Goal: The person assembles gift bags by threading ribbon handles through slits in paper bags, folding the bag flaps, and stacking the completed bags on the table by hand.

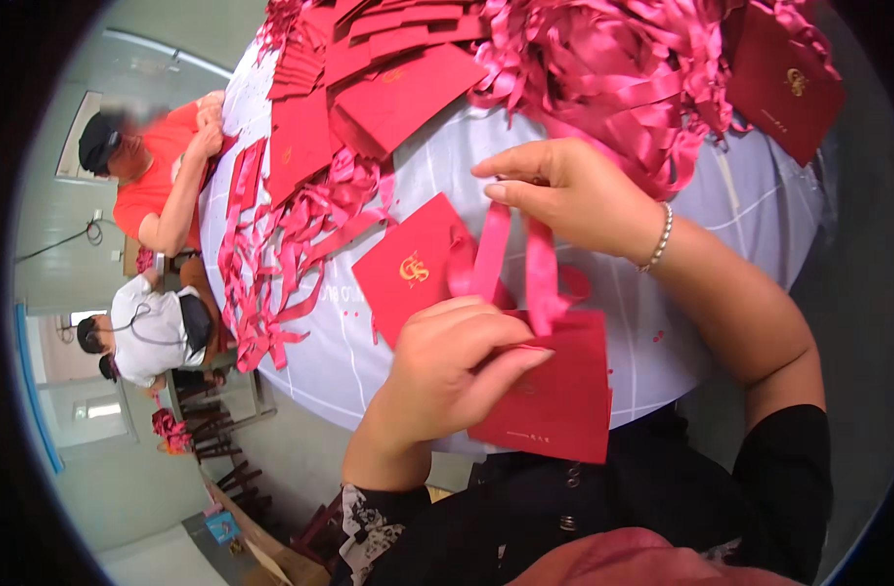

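White cloth covers the round table [584,195], heaped with red cards [388,88] and pink ribbons [603,59]. Your left hand [447,371] is closed on a red envelope [559,400] at the near edge, thumb pressing its top. Your right hand [564,190] pinches the upper end of a pink ribbon [491,249] that hangs down to the envelope. You look to be fitting the ribbon on; next calls for a steady pull while the envelope stays pinned. Another envelope [408,269] lies just beside it.
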Tool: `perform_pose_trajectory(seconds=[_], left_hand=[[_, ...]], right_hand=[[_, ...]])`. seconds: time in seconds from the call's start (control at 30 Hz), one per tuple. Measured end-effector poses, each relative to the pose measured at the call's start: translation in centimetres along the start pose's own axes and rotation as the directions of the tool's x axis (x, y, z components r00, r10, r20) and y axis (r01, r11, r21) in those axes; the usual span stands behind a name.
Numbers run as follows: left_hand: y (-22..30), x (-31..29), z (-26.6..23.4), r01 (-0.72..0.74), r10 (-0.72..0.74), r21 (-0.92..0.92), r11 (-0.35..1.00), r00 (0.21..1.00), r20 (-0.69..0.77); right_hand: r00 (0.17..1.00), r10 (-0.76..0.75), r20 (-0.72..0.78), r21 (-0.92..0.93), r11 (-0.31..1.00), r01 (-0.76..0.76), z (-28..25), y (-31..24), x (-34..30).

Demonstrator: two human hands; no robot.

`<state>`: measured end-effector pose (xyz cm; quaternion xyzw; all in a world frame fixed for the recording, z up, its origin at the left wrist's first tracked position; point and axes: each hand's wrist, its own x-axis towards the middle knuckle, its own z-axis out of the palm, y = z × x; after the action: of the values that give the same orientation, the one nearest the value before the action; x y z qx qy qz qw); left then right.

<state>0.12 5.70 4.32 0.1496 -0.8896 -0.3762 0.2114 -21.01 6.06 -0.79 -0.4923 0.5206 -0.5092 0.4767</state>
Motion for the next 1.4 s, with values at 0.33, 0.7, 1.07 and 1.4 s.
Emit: perform_pose_trajectory(seconds=[0.33,0.7,1.07,1.4], left_hand=[[-2.1,-0.8,0.4,0.120,-0.070,0.063,0.991,0.853,-0.518],[-4.5,-0.1,-0.7,0.258,-0.109,0.269,0.928,0.877,-0.467],[-6.4,-0.7,0.7,0.304,-0.248,0.492,0.816,0.952,-0.177],[-8.6,-1.3,-1.4,0.484,-0.333,0.559,0.673,0.873,-0.355]], right_hand=[[0.884,-0.246,0.396,-0.401,0.820,0.408,-2.3,-4.7,-3.1],[0.785,-0.368,-0.499,-0.292,0.924,0.247,-14.1,-8.1,-9.8],[0.510,-0.213,-0.833,-0.278,0.959,-0.054,-25.9,1.9,-15.8],[0.487,-0.522,-0.701,-0.434,0.853,0.290,-16.5,1.4,-10.5]])
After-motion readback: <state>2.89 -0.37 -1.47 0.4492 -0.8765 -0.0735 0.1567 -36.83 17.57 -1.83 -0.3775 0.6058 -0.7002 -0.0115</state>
